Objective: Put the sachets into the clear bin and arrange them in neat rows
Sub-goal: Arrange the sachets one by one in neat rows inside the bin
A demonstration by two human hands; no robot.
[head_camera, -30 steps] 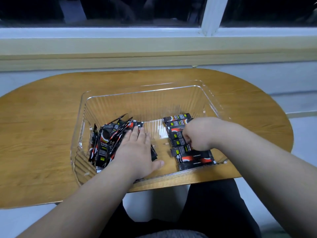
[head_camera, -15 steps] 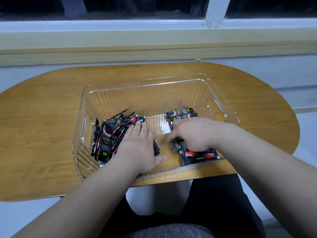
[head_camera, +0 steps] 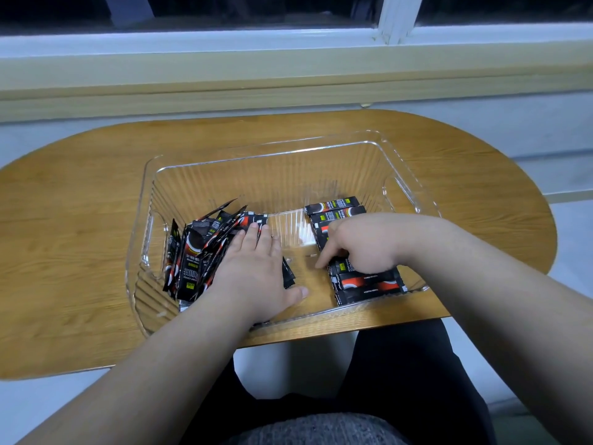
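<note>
Fingers (head_camera: 255, 234) of left hand (head_camera: 256, 271) lie flat and together on pile (head_camera: 199, 252); right hand (head_camera: 362, 242) fingers, fisted before, now point down at left edge of row (head_camera: 369, 284).
Left hand unmoved. Pile and row sit inside bin (head_camera: 263, 149) on table (head_camera: 80, 203). Sachets are black with red-white swoosh and yellow tag; print illegible. Right hand hides mid-row. Sill (head_camera: 288, 75) behind.

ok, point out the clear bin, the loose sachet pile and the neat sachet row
clear bin (head_camera: 256, 184): head view, ribbed far wall.
loose sachet pile (head_camera: 192, 253): head view, front sachet's face.
neat sachet row (head_camera: 369, 283): head view, red-marked sachet near the front.
</note>
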